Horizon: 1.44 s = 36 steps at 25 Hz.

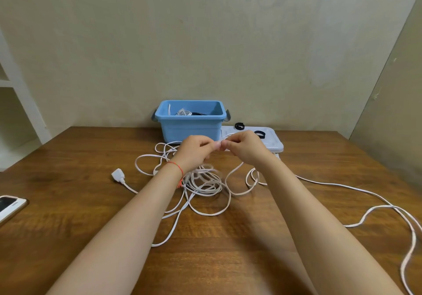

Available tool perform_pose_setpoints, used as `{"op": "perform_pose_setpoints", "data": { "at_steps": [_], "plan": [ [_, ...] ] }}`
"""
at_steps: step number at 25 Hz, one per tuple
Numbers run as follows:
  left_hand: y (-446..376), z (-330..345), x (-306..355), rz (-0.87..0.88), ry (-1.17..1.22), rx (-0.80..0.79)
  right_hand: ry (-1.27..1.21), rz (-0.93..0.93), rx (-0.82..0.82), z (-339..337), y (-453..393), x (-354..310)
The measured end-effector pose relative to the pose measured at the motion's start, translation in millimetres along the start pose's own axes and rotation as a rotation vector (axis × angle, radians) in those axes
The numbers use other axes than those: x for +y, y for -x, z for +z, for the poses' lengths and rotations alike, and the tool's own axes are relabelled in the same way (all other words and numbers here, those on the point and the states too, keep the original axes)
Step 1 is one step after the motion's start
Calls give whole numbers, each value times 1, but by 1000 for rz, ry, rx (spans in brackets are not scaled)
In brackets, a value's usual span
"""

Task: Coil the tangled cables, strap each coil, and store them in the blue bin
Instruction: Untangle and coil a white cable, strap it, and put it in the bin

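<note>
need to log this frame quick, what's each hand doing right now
Left hand: fingers curled, pinching the white cable at the fingertips.
Right hand: fingers curled, pinching the same cable right beside the left hand.

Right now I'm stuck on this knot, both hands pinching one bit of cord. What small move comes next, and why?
Probably draw the pinched strand apart and lift it clear of the heap. The left hand and right hand meet on the white cable, which lies tangled below with loose runs trailing right. Freeing one length first should allow coiling; the black straps and the blue bin wait behind.
</note>
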<state>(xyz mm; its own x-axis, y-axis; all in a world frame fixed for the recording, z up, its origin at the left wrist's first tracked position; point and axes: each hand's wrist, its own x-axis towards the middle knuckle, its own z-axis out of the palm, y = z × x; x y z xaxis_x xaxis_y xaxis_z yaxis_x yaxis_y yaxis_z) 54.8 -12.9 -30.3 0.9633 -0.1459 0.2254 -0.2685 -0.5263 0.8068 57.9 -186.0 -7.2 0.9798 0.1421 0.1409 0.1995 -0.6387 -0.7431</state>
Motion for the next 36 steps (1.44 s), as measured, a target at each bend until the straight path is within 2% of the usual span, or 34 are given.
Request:
{"op": "perform_pose_setpoints", "data": {
  "at_steps": [5,8,9,12,14,16,20,22,23,25,27,29,31,32,34,36],
  "plan": [
    [-7,-13,-5,-49,-125,46,-17,51,101,-7,-1,5],
    [-10,-25,-18,-102,-286,209,33,138,211,-11,-3,20],
    [-10,-27,-22,-118,-281,252,81,169,167,-13,-3,25],
    [-8,-25,-28,-179,-176,246,240,292,-179,-15,-3,32],
    [-7,-23,-28,-191,-172,233,298,307,-273,-13,-4,30],
    [-6,-23,-27,-175,-94,273,288,251,-180,-11,-7,31],
    [-1,-20,-32,-191,237,283,281,179,29,-6,-15,37],
    [-1,-18,-39,-205,180,298,306,191,66,-3,-16,39],
    [-1,-17,-41,-200,39,321,291,207,42,-2,-15,38],
    [-1,-14,-45,-174,-249,413,247,247,-144,2,-10,33],
    [0,-10,-44,-143,-334,548,267,239,-393,8,-7,27],
    [-2,-10,-46,-149,-413,593,318,189,-493,14,-4,23],
    [-4,-10,-50,-153,-617,435,339,155,-477,20,-4,22],
    [-6,-8,-52,-111,-624,310,328,146,-465,22,-3,23],
    [-5,-1,-48,-63,-433,51,302,126,-447,26,-3,26],
    [-9,10,-43,-97,-381,-101,275,117,-461,27,-1,27]
  ]
}}
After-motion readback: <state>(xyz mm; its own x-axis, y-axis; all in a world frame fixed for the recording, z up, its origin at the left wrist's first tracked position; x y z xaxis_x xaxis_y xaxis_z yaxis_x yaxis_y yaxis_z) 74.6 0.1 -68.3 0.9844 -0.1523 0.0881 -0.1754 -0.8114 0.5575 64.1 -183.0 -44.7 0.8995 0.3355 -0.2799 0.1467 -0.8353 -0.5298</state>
